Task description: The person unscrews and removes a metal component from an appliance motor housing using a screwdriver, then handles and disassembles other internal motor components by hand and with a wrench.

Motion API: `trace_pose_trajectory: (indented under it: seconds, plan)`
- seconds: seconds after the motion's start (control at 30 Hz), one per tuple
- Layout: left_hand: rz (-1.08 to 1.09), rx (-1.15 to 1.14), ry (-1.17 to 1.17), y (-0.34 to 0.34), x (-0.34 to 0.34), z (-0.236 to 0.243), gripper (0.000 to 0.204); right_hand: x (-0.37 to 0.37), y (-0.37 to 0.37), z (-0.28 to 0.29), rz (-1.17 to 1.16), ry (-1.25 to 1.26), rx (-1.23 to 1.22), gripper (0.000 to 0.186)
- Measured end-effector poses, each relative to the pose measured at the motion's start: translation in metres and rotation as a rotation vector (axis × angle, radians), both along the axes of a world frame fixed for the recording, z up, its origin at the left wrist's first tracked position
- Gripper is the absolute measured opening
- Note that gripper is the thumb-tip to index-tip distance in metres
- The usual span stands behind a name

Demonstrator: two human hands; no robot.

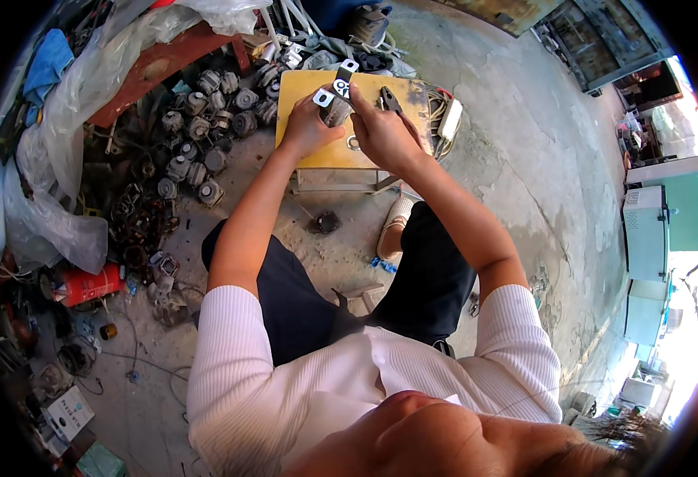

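My left hand (311, 127) is closed round a grey cylindrical metal part (334, 112) topped by a dark and silver bracket (342, 87) with light, holed tabs, held above the yellow-topped stool (293, 91). My right hand (375, 127) grips the same part from the right, index finger up at the bracket; some fingertips are hidden. Just behind that hand, black pliers (390, 100) lie on the stool top. A small metal ring (353, 143) rests between my hands, partly covered.
Piled old motors (198, 129), plastic sheeting (62, 222) and a red cylinder (88, 284) crowd the left. Right of the stool are coiled cords and a white power strip (450, 119). Teal cabinets (645, 232) and a metal door (590, 48) stand at the right.
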State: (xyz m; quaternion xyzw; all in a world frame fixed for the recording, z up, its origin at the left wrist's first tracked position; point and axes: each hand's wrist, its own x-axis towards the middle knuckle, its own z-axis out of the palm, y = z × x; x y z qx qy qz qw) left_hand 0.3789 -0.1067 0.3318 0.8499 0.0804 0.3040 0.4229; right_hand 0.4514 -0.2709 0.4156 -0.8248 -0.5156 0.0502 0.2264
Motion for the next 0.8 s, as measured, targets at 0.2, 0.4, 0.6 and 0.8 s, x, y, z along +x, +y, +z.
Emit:
trace_pose_trajectory:
  seconds: [0.2, 0.4, 0.6, 0.8]
  plan:
    - [-0.187, -0.096, 0.095, 0.005, -0.012, 0.003, 0.067, 0.037, -0.022, -0.011, 0.255, -0.161, 0.056, 0.049]
    - [-0.152, -0.099, 0.273, 0.007, -0.016, 0.014, 0.072, 0.051, -0.014, 0.016, 0.273, -0.166, -0.104, 0.041]
    - [-0.255, -0.084, 0.159, 0.011, -0.013, 0.000, 0.089, 0.085, -0.023, 0.016, 0.393, -0.261, -0.084, 0.034]
    - [-0.128, -0.104, 0.158, 0.005, -0.011, -0.005, 0.101, 0.022, -0.022, 0.016, 0.016, 0.147, -0.007, 0.032]
